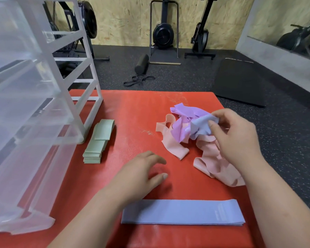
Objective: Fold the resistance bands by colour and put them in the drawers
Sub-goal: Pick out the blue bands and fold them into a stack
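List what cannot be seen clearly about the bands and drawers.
1. Head view: number of bands in the tangled pile; they overlap, and the right hand, pinching a blue band, covers some.
2. Head view: drawer unit contents; frosted plastic blurs them, left edge cuts it.

Drawers (25, 104) left — bands (195, 133) right

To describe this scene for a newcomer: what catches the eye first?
The red mat fills the middle; on its right, the right hand pinches a blue band over a pink and purple tangle. Clear drawers stand at left, green bands stacked beside them.
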Demonstrator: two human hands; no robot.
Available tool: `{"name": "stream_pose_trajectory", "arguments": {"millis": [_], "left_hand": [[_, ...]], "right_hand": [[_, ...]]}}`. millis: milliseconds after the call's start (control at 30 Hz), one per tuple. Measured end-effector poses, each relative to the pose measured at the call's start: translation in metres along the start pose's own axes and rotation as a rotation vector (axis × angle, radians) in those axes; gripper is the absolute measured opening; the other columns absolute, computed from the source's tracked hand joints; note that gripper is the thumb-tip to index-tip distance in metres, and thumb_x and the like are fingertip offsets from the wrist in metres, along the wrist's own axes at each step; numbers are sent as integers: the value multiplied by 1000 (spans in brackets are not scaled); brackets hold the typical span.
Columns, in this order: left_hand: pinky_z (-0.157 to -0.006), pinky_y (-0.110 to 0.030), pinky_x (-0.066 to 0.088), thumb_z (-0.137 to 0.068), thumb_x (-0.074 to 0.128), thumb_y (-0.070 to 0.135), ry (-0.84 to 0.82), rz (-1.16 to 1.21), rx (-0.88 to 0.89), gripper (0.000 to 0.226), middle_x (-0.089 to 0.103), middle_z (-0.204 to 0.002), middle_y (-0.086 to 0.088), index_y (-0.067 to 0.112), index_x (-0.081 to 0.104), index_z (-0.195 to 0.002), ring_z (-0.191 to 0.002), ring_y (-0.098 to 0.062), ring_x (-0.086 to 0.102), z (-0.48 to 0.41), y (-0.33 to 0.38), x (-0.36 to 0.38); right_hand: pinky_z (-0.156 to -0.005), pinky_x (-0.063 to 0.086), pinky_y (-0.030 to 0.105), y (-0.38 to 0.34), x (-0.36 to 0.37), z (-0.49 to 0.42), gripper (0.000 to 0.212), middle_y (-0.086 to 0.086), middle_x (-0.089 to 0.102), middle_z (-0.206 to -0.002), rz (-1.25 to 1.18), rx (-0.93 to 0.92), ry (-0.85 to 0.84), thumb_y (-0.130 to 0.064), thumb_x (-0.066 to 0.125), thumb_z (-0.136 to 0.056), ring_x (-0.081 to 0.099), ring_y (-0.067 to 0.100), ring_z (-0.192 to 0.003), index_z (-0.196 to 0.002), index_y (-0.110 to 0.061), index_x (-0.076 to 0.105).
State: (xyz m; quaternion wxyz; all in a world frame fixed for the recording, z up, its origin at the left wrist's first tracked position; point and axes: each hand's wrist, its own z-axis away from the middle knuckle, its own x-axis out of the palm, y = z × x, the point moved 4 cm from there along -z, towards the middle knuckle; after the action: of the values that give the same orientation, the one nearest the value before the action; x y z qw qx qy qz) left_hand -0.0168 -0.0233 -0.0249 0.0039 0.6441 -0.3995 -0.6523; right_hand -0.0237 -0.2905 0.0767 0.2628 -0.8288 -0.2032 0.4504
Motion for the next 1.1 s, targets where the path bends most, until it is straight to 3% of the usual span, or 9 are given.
{"name": "stream_pose_trajectory", "arguments": {"millis": [67, 167, 267, 433, 600, 700, 833, 933, 1100], "left_hand": [[-100, -36, 51, -97, 63, 58, 23, 3, 0, 38, 59, -122, 22, 40, 63, -130, -116, -4, 58, -1, 2, -1], [-99, -34, 51, -98, 66, 52, 64, 8, 2, 33, 61, -120, 22, 38, 65, -128, -113, -2, 59, 0, 6, -3], [-95, -33, 53, -98, 68, 45, 98, 47, 0, 29, 63, -116, 21, 36, 66, -126, -106, 0, 60, 0, 8, -3], [-90, -29, 54, -99, 72, 33, 208, 233, -31, 31, 66, -119, 20, 33, 67, -129, -108, -3, 64, -4, 15, -6], [-89, -32, 56, -100, 74, 26, 297, 516, -51, 39, 65, -133, 19, 31, 64, -138, -111, -12, 67, -9, 25, -13], [-88, -32, 56, -101, 74, 24, 323, 597, -51, 34, 72, -122, 19, 30, 68, -133, -109, -15, 70, -11, 27, -16], [-80, -34, 56, -97, 77, 17, 349, 586, -66, 16, 78, -98, 16, 29, 77, -109, -94, -14, 72, -13, 23, -15], [-74, -27, 53, -96, 77, 14, 350, 557, -61, 14, 76, -90, 16, 28, 76, -96, -86, -15, 70, -13, 22, -14], [-78, -35, 55, -97, 76, 15, 305, 570, -45, 14, 74, -89, 11, 26, 73, -104, -88, -15, 69, -11, 20, -12]], "right_hand": [[-74, 42, 3, -3, -1, 1, 24, -18, 70, -97, -16, -17, -41, -14, 70, -93, 63, -5, -88, -109, -32, 72], [-76, 47, 12, 13, 14, 10, 37, -16, 69, -92, 47, 37, -216, -10, 74, -89, 62, -3, -82, -112, -39, 71], [-75, 45, 7, 21, 24, 17, 44, -19, 69, -94, 21, 34, -290, -8, 74, -89, 62, -5, -86, -119, -39, 69], [-88, 56, 29, 0, 27, 20, 39, -15, 78, -97, -332, -15, -291, -7, 72, -95, 71, 5, -96, -120, -36, 68], [-93, 56, 54, -17, 37, 29, 28, -4, 79, -100, -507, -73, -440, -10, 71, -99, 74, 19, -97, -119, -30, 68], [-90, 56, 54, -22, 45, 35, 27, -4, 79, -98, -475, -110, -523, -8, 72, -97, 75, 20, -92, -114, -29, 66], [-88, 59, 51, -19, 53, 38, 31, -7, 78, -97, -436, -122, -547, -8, 78, -92, 74, 19, -90, -110, -31, 65], [-86, 61, 51, -16, 58, 40, 38, -2, 76, -94, -459, -64, -584, -8, 85, -85, 73, 21, -84, -111, -28, 67], [-82, 61, 44, -15, 63, 44, 32, -7, 79, -87, -329, -102, -590, -8, 84, -85, 76, 13, -79, -104, -28, 67]]}}
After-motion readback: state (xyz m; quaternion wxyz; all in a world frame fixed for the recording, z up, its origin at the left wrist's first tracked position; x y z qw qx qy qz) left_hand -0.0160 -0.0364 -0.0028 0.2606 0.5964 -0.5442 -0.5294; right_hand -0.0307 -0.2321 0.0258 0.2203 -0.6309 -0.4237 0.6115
